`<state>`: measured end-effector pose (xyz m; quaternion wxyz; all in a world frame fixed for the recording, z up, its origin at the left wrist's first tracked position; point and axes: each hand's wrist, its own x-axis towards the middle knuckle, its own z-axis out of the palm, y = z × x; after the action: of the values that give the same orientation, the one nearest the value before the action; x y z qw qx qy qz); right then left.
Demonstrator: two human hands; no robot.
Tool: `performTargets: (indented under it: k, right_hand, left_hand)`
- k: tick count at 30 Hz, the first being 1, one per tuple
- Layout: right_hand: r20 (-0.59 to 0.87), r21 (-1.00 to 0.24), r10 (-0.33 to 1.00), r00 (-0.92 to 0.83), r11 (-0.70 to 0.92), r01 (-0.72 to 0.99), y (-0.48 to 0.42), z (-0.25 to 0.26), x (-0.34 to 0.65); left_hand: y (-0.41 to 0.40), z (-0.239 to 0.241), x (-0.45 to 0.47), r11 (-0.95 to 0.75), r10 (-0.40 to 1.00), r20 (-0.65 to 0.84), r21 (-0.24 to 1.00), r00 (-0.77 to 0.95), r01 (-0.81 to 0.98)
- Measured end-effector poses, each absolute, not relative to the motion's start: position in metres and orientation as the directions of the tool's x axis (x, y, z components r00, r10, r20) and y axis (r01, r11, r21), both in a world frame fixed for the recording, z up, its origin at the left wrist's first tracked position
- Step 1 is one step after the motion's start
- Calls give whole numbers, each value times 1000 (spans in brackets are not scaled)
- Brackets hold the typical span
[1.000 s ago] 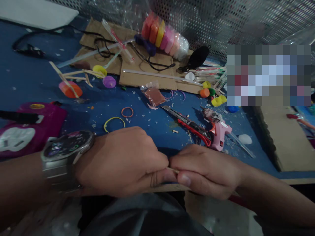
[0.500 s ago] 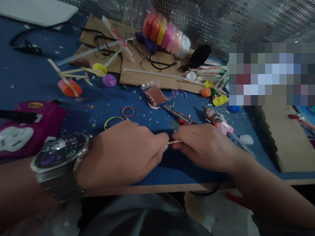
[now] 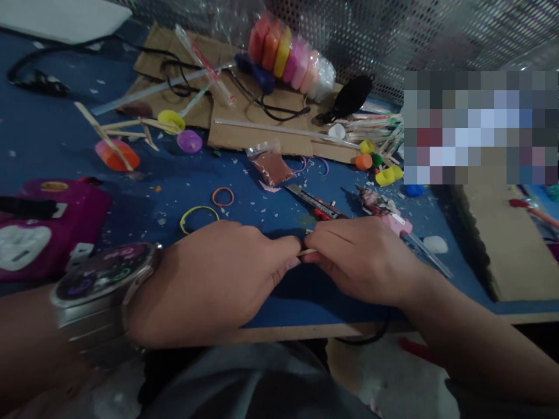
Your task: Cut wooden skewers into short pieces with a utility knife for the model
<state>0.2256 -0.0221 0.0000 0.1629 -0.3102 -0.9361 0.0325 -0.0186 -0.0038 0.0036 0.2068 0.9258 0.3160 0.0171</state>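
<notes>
My left hand (image 3: 222,279), with a watch (image 3: 107,279) on its wrist, pinches one end of a thin wooden stick (image 3: 307,252) between thumb and fingers. The stick's other end is in my right hand (image 3: 358,259), whose fingers are closed round it. Only a short length shows between the hands, just above the blue table (image 3: 301,308). Beyond my right hand lies a box cutter (image 3: 312,201) with its blade pointing left. A yellow rubber band (image 3: 196,216) and an orange one (image 3: 223,196) rest beyond my left hand.
A pink glue gun (image 3: 395,223) lies to the right, near a cardboard piece (image 3: 519,244). On the left stands a magenta device (image 3: 78,203). Clay packs (image 3: 283,52), a bag of brown material (image 3: 271,167), bottle caps and sticks (image 3: 116,125) lie at the back.
Both hands keep hold of the stick, and the gap between them has narrowed slightly. The whole view has shifted a little.
</notes>
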Motion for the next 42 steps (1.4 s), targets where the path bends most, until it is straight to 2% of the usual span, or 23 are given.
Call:
performTargets:
  k: [4, 13, 22, 29, 35, 42]
  right_hand:
    - [346, -138, 586, -733, 804, 578, -24, 0, 223]
    - [382, -131, 592, -710, 795, 592, -30, -3, 220]
    - [435, -97, 582, -687, 789, 607, -31, -4, 217]
    - [452, -107, 584, -674, 786, 609, -33, -4, 217]
    - [426, -109, 603, -674, 774, 623, -31, -3, 217]
    - [376, -198, 631, -679, 770, 606, -24, -3, 221]
  left_hand:
    - [-5, 4, -17, -693, 608, -80, 431, 790, 577]
    - [-9, 2, -18, -716, 612, -28, 404, 791, 569]
    - [-11, 3, -17, -684, 635, -113, 377, 764, 625]
    - [-12, 3, -14, -685, 636, -83, 396, 767, 611]
    - [-9, 6, -13, -659, 652, -101, 416, 752, 627]
    - [-6, 4, -17, -638, 665, -61, 472, 745, 608]
